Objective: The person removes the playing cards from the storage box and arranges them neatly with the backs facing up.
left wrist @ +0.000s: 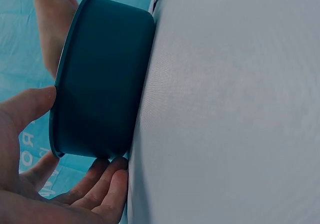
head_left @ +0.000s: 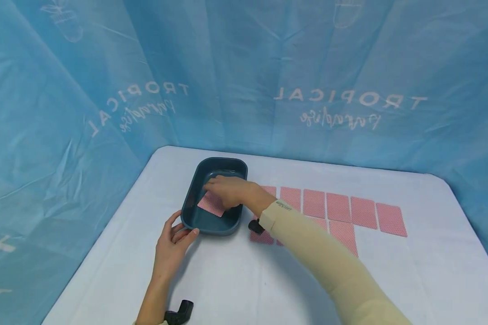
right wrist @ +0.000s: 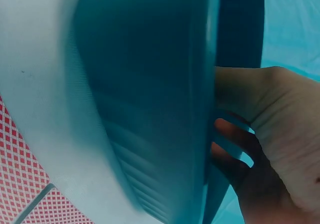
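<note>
A dark teal rectangular tub (head_left: 215, 232) stands at the table's left side. My left hand (head_left: 171, 248) holds its near-left corner; in the left wrist view the thumb (left wrist: 32, 106) lies against the rim, with the other fingers bent along the lower wall. Reaching down inside the tub, my right hand (head_left: 229, 192) pinches a red-and-white patterned card (head_left: 211, 204) that slants over the tub floor. In the right wrist view the tub wall (right wrist: 150, 83) hides those fingertips and the card.
Several more patterned cards (head_left: 340, 207) lie face-alike in two rows right of the tub, partly covered by my right sleeve (head_left: 321, 253). A white cloth (head_left: 427, 271) covers the table. Blue printed sheeting (head_left: 248, 90) hangs along the back and left.
</note>
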### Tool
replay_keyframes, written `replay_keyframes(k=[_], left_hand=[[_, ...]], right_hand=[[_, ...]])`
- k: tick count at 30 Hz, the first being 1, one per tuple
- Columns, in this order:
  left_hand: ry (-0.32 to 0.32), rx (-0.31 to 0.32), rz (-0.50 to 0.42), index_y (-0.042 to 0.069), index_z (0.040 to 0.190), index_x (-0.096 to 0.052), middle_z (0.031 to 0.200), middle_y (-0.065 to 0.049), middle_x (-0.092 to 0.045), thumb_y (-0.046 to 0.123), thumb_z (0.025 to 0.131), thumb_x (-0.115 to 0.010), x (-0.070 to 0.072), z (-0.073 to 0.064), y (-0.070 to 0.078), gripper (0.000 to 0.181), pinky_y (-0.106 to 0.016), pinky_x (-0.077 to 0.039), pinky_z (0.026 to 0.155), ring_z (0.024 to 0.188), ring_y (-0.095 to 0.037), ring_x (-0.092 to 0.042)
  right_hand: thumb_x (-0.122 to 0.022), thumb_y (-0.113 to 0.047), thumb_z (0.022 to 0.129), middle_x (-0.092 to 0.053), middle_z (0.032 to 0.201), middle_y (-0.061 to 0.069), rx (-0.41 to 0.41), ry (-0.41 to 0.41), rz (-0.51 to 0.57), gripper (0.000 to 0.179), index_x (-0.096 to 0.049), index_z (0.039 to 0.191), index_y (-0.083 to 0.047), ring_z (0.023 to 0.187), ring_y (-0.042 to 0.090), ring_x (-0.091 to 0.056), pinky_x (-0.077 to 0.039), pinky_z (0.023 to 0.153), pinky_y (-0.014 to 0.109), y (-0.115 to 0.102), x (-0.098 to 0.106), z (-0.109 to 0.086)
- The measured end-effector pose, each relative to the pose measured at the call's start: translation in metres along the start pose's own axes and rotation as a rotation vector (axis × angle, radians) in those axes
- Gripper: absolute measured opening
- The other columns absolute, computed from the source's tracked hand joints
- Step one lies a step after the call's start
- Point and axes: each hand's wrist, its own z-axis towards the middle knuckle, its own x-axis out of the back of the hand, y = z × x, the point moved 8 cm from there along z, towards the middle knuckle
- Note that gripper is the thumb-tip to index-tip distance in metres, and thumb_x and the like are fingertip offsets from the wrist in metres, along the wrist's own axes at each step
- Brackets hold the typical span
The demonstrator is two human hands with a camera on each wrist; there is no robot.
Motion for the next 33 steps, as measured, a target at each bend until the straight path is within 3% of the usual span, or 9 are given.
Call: replay_keyframes(k=[7, 19, 26, 33], left_hand=[[-0.006, 0.021, -0.026, 0.034, 0.145, -0.036, 0.134, -0.010, -0.053, 0.041, 0.085, -0.073, -0.003, -0.003, 0.005, 0.070, -0.042, -0.048, 0.093, 0.112, -0.021, -0.059], [-0.001, 0.013, -0.033, 0.036, 0.143, -0.038, 0.131, -0.008, -0.055, 0.047, 0.081, -0.074, -0.007, -0.002, -0.003, 0.072, -0.039, -0.050, 0.091, 0.111, -0.020, -0.060], [0.012, -0.004, -0.019, 0.037, 0.142, -0.038, 0.130, -0.007, -0.056, 0.048, 0.082, -0.073, -0.003, 0.000, -0.001, 0.071, -0.037, -0.051, 0.089, 0.110, -0.019, -0.060], [-0.004, 0.029, -0.039, 0.033, 0.144, -0.037, 0.132, -0.009, -0.054, 0.042, 0.083, -0.074, 0.001, -0.005, 0.008, 0.072, -0.036, -0.050, 0.090, 0.113, -0.020, -0.059]], right_hand=[[-0.074, -0.007, 0.083, -0.038, 0.149, -0.003, -0.018, -0.049, 0.000, 0.078, -0.036, 0.149, -0.021, 0.138, 0.015, -0.030, -0.032, 0.109, 0.034, 0.002, -0.008, 0.002], [-0.078, -0.006, 0.079, -0.045, 0.142, -0.006, 0.002, -0.092, 0.117, 0.079, -0.043, 0.145, -0.033, 0.128, 0.012, -0.038, -0.039, 0.104, 0.037, 0.001, -0.025, 0.006], [-0.080, -0.005, 0.077, -0.049, 0.137, -0.006, 0.014, -0.071, 0.104, 0.079, -0.047, 0.143, -0.033, 0.115, 0.010, -0.045, -0.046, 0.093, 0.030, 0.000, -0.019, 0.010], [-0.082, -0.014, 0.076, -0.046, 0.140, -0.008, 0.020, -0.070, 0.039, 0.080, -0.044, 0.144, -0.032, 0.124, 0.012, -0.041, -0.043, 0.098, 0.032, -0.003, -0.018, 0.014]])
